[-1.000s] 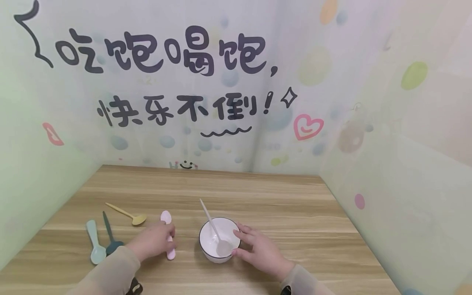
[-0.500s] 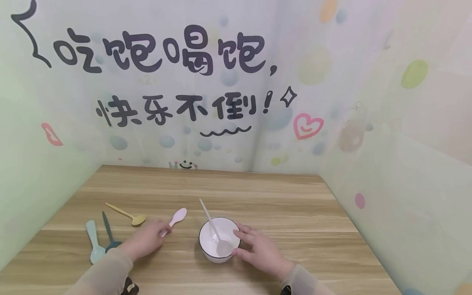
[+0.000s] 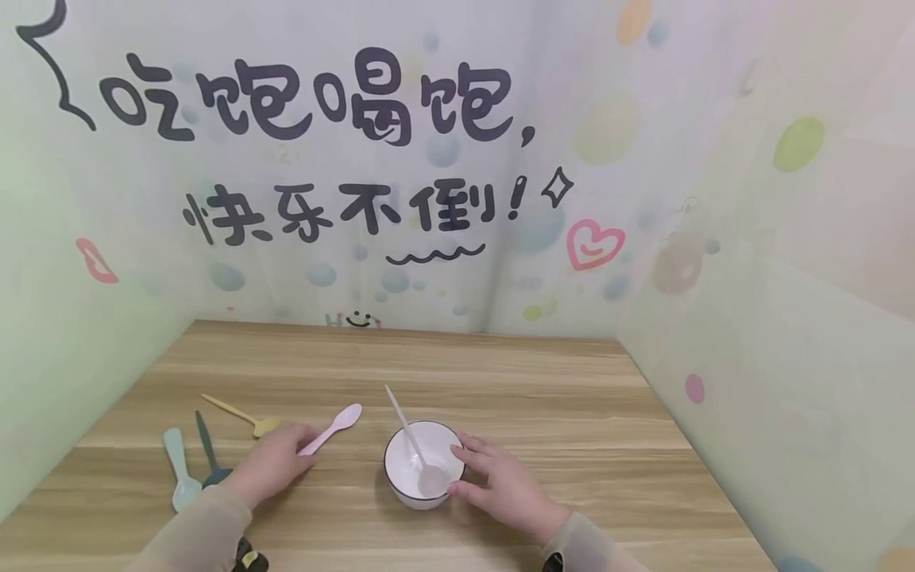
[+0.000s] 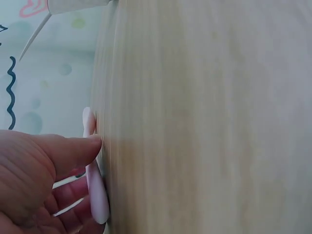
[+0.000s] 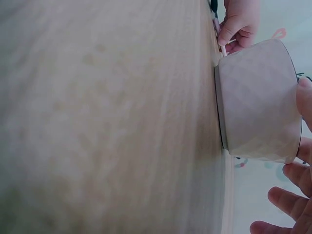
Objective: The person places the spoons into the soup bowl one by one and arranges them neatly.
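Observation:
My left hand (image 3: 275, 461) pinches a pink spoon (image 3: 332, 429) by its handle, the oval end pointing away to the right. In the left wrist view, the thumb lies over the spoon (image 4: 99, 195) and the fingers are behind it, low along the table. To the right stands a white bowl (image 3: 422, 499) with a dark rim, upright on the table. An off-white spoon (image 3: 405, 421) leans inside it, handle tip sticking up past the rim. My right hand (image 3: 503, 488) holds the bowl's right side, with thumb and fingertips at the rim and wall; other fingers spread loosely.
Left of my left hand lie a yellow spoon (image 3: 239, 413), a dark green spoon (image 3: 209, 449) partly hidden by the arm, and a light blue spoon (image 3: 180, 469). Printed walls enclose the wooden table (image 3: 543, 397) at the back and both sides.
My left hand has moved left with the pink spoon, which has turned from pointing straight away to slanting up right. The right hand and bowl stay in place.

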The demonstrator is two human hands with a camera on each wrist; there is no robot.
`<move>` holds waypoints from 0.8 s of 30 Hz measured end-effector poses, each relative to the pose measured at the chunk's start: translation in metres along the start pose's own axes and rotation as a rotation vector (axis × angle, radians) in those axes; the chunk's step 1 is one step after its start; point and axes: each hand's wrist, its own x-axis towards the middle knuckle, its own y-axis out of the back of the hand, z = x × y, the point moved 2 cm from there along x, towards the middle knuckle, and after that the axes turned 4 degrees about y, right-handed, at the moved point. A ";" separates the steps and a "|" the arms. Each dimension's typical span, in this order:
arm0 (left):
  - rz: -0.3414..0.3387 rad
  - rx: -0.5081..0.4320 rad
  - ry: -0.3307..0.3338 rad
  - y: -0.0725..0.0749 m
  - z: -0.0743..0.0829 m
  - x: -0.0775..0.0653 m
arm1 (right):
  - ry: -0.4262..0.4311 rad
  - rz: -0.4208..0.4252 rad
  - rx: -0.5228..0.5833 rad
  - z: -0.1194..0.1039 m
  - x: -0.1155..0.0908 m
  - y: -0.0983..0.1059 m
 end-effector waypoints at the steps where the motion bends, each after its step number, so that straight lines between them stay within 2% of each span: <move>1: 0.004 0.000 0.006 0.000 0.000 0.000 | 0.000 0.000 0.000 0.000 0.000 0.000; 7: -0.012 -0.055 0.049 0.001 -0.004 0.001 | -0.001 -0.005 0.005 0.000 0.001 -0.001; 13: -0.049 -0.129 0.127 -0.001 -0.009 0.004 | 0.001 0.001 0.007 0.000 0.002 -0.001; 17: -0.058 -0.141 0.163 -0.001 -0.010 0.004 | -0.001 -0.001 0.006 0.000 0.002 0.000; 24: -0.047 -0.116 0.156 -0.001 -0.009 0.004 | -0.010 -0.009 0.006 0.000 0.001 -0.001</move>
